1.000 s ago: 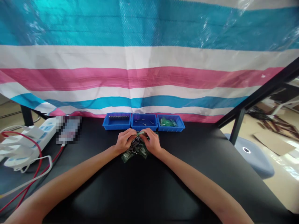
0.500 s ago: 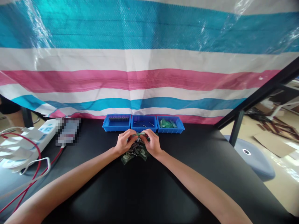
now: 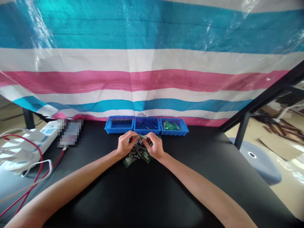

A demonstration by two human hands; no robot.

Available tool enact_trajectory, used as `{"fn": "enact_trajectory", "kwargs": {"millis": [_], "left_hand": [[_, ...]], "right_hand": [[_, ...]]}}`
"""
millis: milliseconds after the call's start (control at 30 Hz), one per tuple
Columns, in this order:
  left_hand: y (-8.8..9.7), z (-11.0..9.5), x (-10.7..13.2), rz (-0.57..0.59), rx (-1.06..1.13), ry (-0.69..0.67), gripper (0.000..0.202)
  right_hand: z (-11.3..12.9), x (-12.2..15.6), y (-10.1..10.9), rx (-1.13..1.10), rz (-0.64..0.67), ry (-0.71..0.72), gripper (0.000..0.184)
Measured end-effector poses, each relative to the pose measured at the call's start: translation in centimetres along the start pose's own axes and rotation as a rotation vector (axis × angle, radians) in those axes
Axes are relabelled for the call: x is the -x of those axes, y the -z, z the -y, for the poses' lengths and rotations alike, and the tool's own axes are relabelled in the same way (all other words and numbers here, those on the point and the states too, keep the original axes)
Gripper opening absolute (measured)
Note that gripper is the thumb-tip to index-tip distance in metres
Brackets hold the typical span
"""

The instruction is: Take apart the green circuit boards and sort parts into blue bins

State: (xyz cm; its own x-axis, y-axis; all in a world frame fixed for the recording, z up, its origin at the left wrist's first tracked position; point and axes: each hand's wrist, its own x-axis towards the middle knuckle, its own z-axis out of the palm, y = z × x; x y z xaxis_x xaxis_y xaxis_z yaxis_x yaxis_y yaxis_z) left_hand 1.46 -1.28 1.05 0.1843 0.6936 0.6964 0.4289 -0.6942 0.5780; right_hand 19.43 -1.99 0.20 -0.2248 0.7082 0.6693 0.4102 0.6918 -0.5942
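Both hands meet over a small pile of green circuit boards with dark parts (image 3: 137,153) on the black table (image 3: 152,196). My left hand (image 3: 125,146) and my right hand (image 3: 155,146) are closed, pinching between them a small green board (image 3: 142,137) held just above the pile. Behind the hands stand three blue bins in a row: the left bin (image 3: 118,124) holds a row of dark parts, the middle bin (image 3: 147,125) a few thin pins, the right bin (image 3: 174,126) green pieces.
A white power strip (image 3: 46,131) with white and red cables (image 3: 35,164) lies at the table's left. A striped tarp (image 3: 152,63) hangs behind the bins. A black frame post (image 3: 241,133) and a grey stool (image 3: 257,160) stand at the right.
The hands have stayed over the pile with only small finger shifts on the green board. The view has wobbled slightly.
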Motion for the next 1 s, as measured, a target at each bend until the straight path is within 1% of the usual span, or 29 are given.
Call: {"fn": "enact_trajectory", "kwargs": {"millis": [100,200,267,400,500,600,733,867,1000], "left_hand": [[0.08,-0.04,-0.07,0.015,0.023,-0.01,0.009],[0.16,-0.03,-0.04,0.039,0.037,-0.007,0.01],[0.19,0.0,0.0,0.045,0.054,0.034,0.013],[0.12,0.13,-0.04,0.051,0.106,0.168,0.029],[-0.04,0.25,-0.21,0.112,0.076,0.202,0.025],[-0.21,0.38,-0.3,0.116,0.046,0.178,0.019],[-0.27,0.59,-0.21,0.099,0.004,0.102,0.017],[-0.18,0.83,-0.09,0.034,-0.073,0.052,0.023],[-0.04,0.79,-0.08,-0.009,-0.082,0.017,0.026]], "right_hand": [[0.04,0.0,0.06,0.03,-0.012,-0.01,0.009],[0.17,-0.15,0.18,0.015,-0.025,-0.021,0.01],[0.26,-0.26,0.24,-0.006,-0.034,-0.027,0.01],[0.38,-0.27,0.31,-0.035,-0.043,-0.037,0.01],[0.44,-0.19,0.34,-0.037,-0.055,-0.044,0.01],[0.53,-0.19,0.38,-0.056,-0.048,-0.044,0.012],[0.57,-0.29,0.45,-0.068,-0.071,-0.02,0.013],[0.43,-0.3,0.41,-0.052,-0.083,0.011,0.007],[0.16,-0.21,0.16,-0.052,-0.027,0.017,0.004]]}}
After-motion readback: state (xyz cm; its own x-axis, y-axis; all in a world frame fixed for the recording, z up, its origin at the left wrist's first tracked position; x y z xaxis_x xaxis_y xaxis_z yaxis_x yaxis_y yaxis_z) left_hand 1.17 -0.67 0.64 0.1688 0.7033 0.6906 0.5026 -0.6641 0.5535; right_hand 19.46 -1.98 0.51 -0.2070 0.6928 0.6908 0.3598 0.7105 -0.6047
